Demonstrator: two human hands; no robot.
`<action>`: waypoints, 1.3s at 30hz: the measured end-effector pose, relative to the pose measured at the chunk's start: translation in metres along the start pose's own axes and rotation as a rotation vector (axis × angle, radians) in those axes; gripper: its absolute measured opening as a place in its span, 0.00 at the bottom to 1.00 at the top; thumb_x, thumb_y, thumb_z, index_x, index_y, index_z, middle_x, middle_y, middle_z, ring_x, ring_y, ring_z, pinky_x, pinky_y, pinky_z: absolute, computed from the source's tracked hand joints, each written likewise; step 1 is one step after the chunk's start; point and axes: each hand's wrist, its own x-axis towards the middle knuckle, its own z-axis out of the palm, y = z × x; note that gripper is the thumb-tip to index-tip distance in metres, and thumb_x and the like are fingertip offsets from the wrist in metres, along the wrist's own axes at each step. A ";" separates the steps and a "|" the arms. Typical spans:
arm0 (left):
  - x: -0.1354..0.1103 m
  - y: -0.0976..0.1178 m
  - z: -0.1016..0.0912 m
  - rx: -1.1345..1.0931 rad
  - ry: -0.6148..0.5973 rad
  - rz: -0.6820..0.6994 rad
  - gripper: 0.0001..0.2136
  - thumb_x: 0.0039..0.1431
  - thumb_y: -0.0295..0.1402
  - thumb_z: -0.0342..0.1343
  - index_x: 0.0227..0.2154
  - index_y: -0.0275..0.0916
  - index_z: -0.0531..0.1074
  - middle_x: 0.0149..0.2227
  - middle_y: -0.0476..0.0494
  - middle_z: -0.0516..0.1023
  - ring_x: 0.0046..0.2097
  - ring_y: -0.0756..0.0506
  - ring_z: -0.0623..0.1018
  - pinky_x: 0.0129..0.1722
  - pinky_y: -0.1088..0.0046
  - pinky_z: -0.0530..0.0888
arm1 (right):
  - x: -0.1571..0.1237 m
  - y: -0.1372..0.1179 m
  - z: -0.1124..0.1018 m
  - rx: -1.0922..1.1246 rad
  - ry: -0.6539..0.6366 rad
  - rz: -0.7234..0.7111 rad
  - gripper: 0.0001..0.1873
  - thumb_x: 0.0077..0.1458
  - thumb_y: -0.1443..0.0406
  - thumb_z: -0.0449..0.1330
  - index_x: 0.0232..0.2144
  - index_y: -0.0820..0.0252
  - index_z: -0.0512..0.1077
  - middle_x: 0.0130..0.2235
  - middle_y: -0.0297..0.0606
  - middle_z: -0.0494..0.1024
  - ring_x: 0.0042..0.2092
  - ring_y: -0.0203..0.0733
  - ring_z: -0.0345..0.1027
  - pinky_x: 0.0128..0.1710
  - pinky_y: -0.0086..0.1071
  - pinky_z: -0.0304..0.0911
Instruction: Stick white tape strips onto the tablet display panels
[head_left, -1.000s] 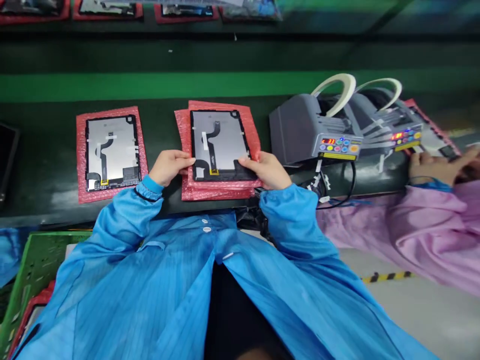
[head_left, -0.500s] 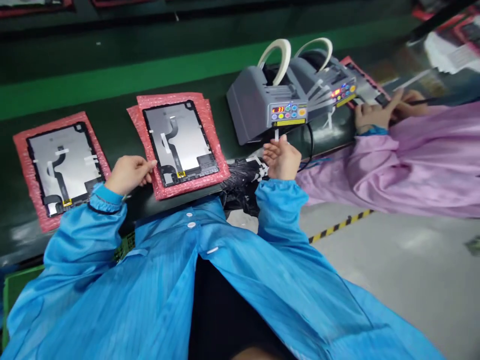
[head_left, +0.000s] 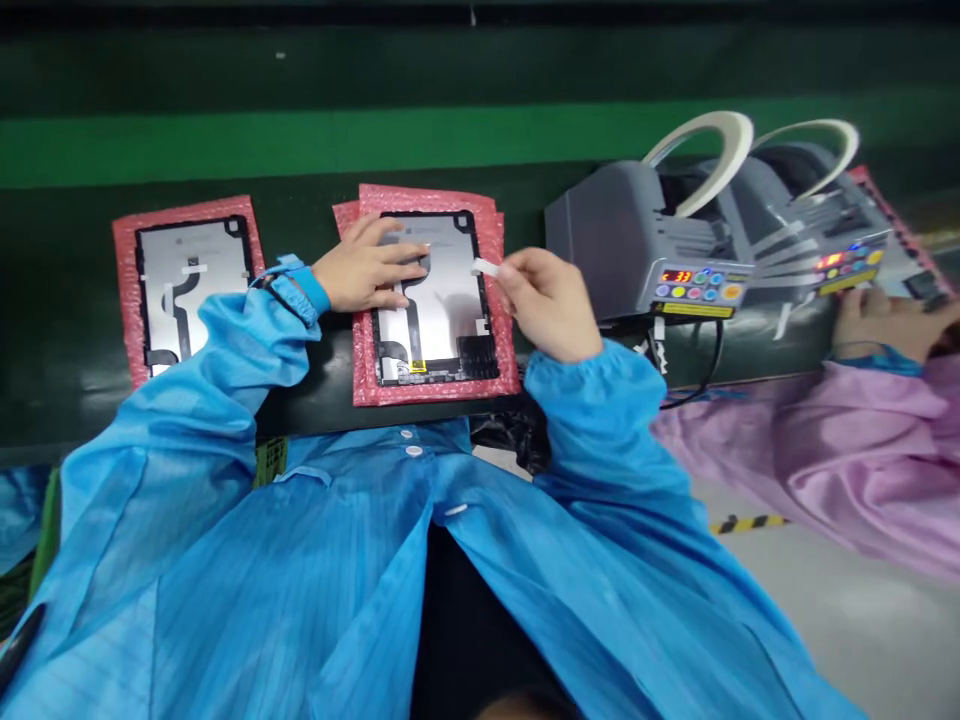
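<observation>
In the head view a tablet screen panel (head_left: 450, 322), silver-backed with a black border and a dark flex cable (head_left: 413, 325), lies on a pink bubble-wrap bag (head_left: 361, 365). My left hand (head_left: 371, 268) rests open across its upper left part, fingers spread and covering some of the cable. Over the panel's right edge, my right hand (head_left: 546, 298) pinches a short strip of white tape (head_left: 486, 267) between thumb and forefinger. The strip's free end points left over the border; whether it touches the panel I cannot tell.
A second panel (head_left: 217, 245) lies on pink wrap at the left, partly behind my left sleeve. Two grey tape dispensers (head_left: 611, 235) with white tape rolls stand at the right. Beyond them are a co-worker's hand (head_left: 874, 325) and pink sleeve (head_left: 862, 460).
My left hand has moved from the wrap's left edge onto the panel. My right hand has come from the dispenser to the panel's right edge with a tape strip. The view has shifted.
</observation>
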 end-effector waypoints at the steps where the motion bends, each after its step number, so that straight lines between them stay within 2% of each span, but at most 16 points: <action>1: 0.000 0.000 0.002 -0.032 0.004 -0.009 0.33 0.51 0.67 0.50 0.50 0.51 0.75 0.63 0.56 0.69 0.65 0.31 0.55 0.67 0.41 0.37 | 0.016 -0.004 0.008 -0.048 -0.077 -0.008 0.17 0.58 0.51 0.58 0.27 0.57 0.69 0.26 0.34 0.71 0.33 0.39 0.67 0.38 0.36 0.65; 4: -0.001 0.003 0.005 -0.113 0.053 -0.039 0.35 0.46 0.70 0.50 0.47 0.51 0.76 0.58 0.56 0.74 0.65 0.33 0.55 0.67 0.42 0.36 | 0.054 -0.006 0.031 -0.147 -0.240 -0.020 0.14 0.59 0.56 0.58 0.28 0.59 0.70 0.27 0.35 0.72 0.35 0.40 0.69 0.42 0.37 0.66; 7: -0.002 0.007 0.005 -0.167 0.098 -0.066 0.34 0.45 0.70 0.52 0.45 0.50 0.76 0.55 0.54 0.76 0.65 0.34 0.56 0.67 0.45 0.38 | 0.072 -0.004 0.047 -0.219 -0.314 -0.037 0.11 0.60 0.60 0.56 0.29 0.60 0.72 0.28 0.36 0.74 0.35 0.41 0.69 0.42 0.36 0.66; 14: -0.002 0.008 0.006 -0.129 0.054 -0.086 0.39 0.43 0.73 0.47 0.48 0.50 0.75 0.59 0.54 0.73 0.64 0.34 0.57 0.67 0.44 0.37 | 0.072 -0.013 0.052 -0.485 -0.304 -0.049 0.10 0.60 0.64 0.54 0.35 0.61 0.75 0.36 0.42 0.80 0.42 0.47 0.73 0.46 0.39 0.65; 20: -0.005 0.000 0.011 0.072 0.044 0.018 0.42 0.56 0.69 0.40 0.61 0.42 0.68 0.66 0.41 0.66 0.68 0.27 0.55 0.66 0.38 0.40 | 0.067 -0.029 0.056 -0.642 -0.336 -0.017 0.11 0.62 0.64 0.52 0.37 0.61 0.74 0.40 0.46 0.80 0.46 0.50 0.73 0.47 0.40 0.63; 23: -0.006 0.000 0.010 0.169 0.031 0.032 0.38 0.62 0.64 0.40 0.62 0.42 0.66 0.65 0.39 0.66 0.68 0.26 0.56 0.65 0.37 0.41 | 0.068 -0.038 0.058 -0.667 -0.339 0.013 0.09 0.63 0.63 0.54 0.31 0.58 0.70 0.37 0.45 0.78 0.44 0.49 0.73 0.45 0.41 0.63; 25: -0.007 0.001 0.009 0.221 0.018 0.030 0.36 0.63 0.62 0.40 0.62 0.42 0.66 0.65 0.40 0.67 0.68 0.27 0.56 0.66 0.37 0.42 | 0.068 -0.041 0.052 -0.682 -0.282 0.081 0.14 0.61 0.61 0.58 0.24 0.57 0.62 0.33 0.42 0.74 0.43 0.49 0.71 0.45 0.43 0.62; 27: -0.007 0.001 0.006 0.259 0.001 0.022 0.37 0.64 0.63 0.37 0.62 0.42 0.66 0.66 0.42 0.66 0.68 0.28 0.56 0.66 0.38 0.43 | 0.060 -0.037 0.038 -0.687 -0.216 0.134 0.21 0.58 0.61 0.61 0.20 0.56 0.55 0.27 0.37 0.66 0.40 0.48 0.69 0.44 0.43 0.62; 29: -0.006 0.001 0.005 0.280 -0.014 0.023 0.39 0.63 0.65 0.33 0.62 0.42 0.66 0.66 0.44 0.65 0.68 0.29 0.55 0.66 0.38 0.44 | 0.041 -0.022 0.018 -0.592 -0.111 0.123 0.22 0.58 0.63 0.61 0.18 0.56 0.54 0.23 0.32 0.59 0.34 0.42 0.64 0.42 0.41 0.61; 32: -0.003 0.000 0.005 0.270 0.017 0.048 0.40 0.61 0.66 0.33 0.62 0.43 0.66 0.65 0.43 0.66 0.67 0.30 0.57 0.66 0.42 0.49 | -0.007 0.023 -0.010 -0.175 0.194 0.112 0.20 0.58 0.61 0.61 0.17 0.56 0.60 0.18 0.29 0.60 0.25 0.34 0.57 0.31 0.32 0.60; 35: 0.004 0.002 0.005 0.275 0.075 0.062 0.37 0.61 0.65 0.39 0.61 0.45 0.67 0.63 0.39 0.67 0.65 0.29 0.61 0.65 0.44 0.54 | -0.053 0.071 -0.027 0.265 0.522 0.255 0.22 0.56 0.53 0.61 0.19 0.57 0.62 0.15 0.26 0.60 0.18 0.29 0.52 0.18 0.25 0.49; 37: 0.008 0.002 0.005 0.287 0.114 0.061 0.33 0.61 0.63 0.42 0.58 0.47 0.71 0.62 0.40 0.68 0.64 0.29 0.61 0.64 0.45 0.54 | -0.067 0.092 -0.033 0.469 0.679 0.380 0.21 0.55 0.52 0.62 0.21 0.58 0.64 0.15 0.25 0.62 0.17 0.27 0.53 0.16 0.23 0.47; 39: 0.012 0.002 0.005 0.280 0.154 0.059 0.30 0.60 0.62 0.43 0.53 0.50 0.74 0.61 0.42 0.68 0.63 0.29 0.61 0.65 0.45 0.53 | -0.066 0.104 -0.039 0.606 0.763 0.445 0.20 0.54 0.51 0.63 0.23 0.59 0.65 0.18 0.25 0.67 0.18 0.26 0.57 0.15 0.20 0.51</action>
